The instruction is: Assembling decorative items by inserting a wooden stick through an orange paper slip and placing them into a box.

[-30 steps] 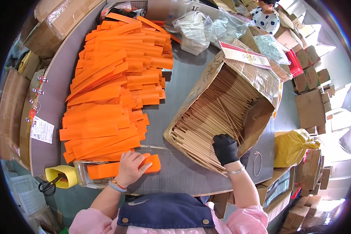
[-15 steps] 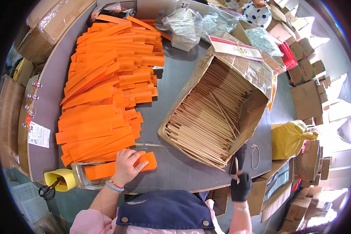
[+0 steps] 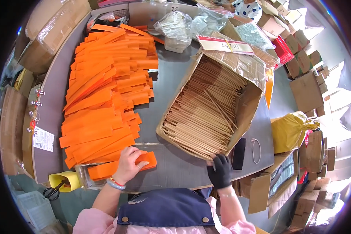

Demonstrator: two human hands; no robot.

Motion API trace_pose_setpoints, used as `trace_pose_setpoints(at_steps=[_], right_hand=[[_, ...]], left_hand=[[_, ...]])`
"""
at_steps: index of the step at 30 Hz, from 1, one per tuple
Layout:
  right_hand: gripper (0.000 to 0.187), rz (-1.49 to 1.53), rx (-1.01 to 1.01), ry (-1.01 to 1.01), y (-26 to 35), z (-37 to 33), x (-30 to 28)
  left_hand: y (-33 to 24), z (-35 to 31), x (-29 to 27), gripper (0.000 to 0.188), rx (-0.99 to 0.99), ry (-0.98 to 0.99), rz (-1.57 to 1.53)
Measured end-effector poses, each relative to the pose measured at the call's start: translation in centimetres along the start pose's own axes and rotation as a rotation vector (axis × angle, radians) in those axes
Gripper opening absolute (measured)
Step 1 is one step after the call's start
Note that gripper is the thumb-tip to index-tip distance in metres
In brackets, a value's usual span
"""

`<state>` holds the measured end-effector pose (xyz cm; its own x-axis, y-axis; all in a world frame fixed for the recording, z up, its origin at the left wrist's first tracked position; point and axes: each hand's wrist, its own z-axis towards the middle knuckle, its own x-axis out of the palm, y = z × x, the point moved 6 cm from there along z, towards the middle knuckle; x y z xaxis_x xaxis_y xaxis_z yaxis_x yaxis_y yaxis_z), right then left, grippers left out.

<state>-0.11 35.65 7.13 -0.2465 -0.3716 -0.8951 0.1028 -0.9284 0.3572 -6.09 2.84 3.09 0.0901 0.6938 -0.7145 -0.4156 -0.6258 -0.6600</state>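
Free to slide over the desk (image 3: 170, 78) between the orange pile (image 3: 103, 91) and the big brown box (image 3: 249, 111). Tight by the box's left corner (image 3: 160, 132). Blocked at the far end by full plastic bags (image 3: 176, 33).

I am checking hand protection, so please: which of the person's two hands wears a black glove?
The right hand, near the open brown cardboard box of thin wooden sticks; the left hand, on flat orange strips, wears no glove.
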Motion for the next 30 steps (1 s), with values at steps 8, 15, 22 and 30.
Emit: trace_pose_setpoints(at_steps=[8, 15, 22, 30], right_hand=[[0.021, -0.064, -0.141, 0.152, 0.8, 5.6, 4.5], [0.01, -0.051, -0.014, 0.075, -0.8, 5.8, 3.6], [0.011, 0.024, -0.096, 0.366, 4.5, 4.3, 0.4], [0.017, 0.069, -0.151, 0.512, 5.6, 3.1, 1.2]], left_hand=[[1.8, -0.6, 1.2, 0.032, -0.091, -0.007, -0.129], [-0.4, 0.5, -0.2, 0.035, -0.007, -0.179, -0.064], [1.3, -0.3, 0.7, 0.024, -0.025, -0.047, -0.158], [1.6, -0.7, 0.6, 0.013, -0.001, -0.027, -0.268]])
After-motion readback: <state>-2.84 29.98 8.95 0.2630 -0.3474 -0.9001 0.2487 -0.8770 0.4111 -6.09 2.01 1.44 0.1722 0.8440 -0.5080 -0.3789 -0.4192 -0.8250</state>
